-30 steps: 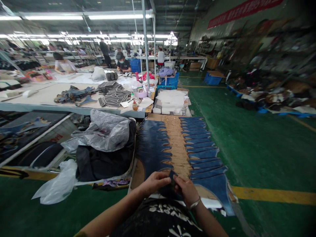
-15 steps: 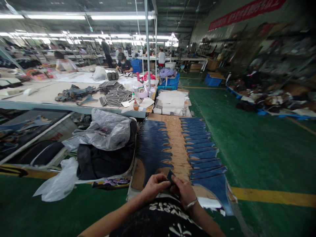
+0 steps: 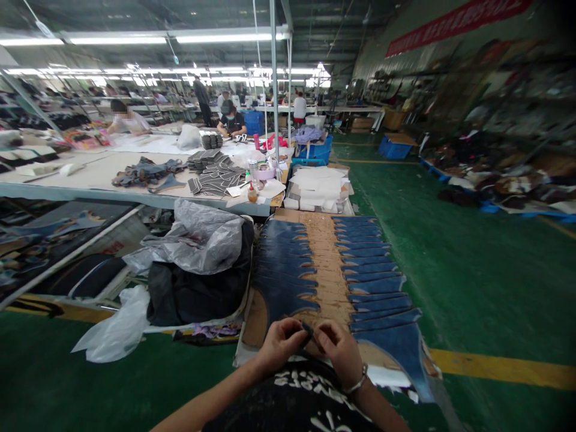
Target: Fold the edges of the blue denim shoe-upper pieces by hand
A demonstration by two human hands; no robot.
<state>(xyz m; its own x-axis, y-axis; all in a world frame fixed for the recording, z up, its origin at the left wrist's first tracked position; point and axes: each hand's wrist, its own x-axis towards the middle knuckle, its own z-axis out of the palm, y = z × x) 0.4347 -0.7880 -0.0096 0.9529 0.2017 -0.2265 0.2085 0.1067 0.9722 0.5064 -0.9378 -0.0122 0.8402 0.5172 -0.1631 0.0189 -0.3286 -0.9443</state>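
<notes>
Since the earlier frame, the blue flap that stood up between the fingertips has gone down, and only a small dark piece (image 3: 308, 329) shows there now. It is at the near edge of the brown board (image 3: 330, 264), between the two hands. The left hand (image 3: 284, 341) pinches it between thumb and forefinger; the right hand (image 3: 337, 348) is curled just beside it, and I cannot tell whether its fingertips grip it. The piece lies right of the left fingertips, which are the nearer, its long axis seeming to slant down to the right. It looks dark, narrow and perhaps folded; the fingers hide the rest. Beyond the hands, overlapping blue panels run along the board's left edge (image 3: 283, 264) and right edge, the nearest right-hand panel (image 3: 400, 351) overhanging the near right corner. Past the far edge is a stack of white sheets (image 3: 317, 185).
</notes>
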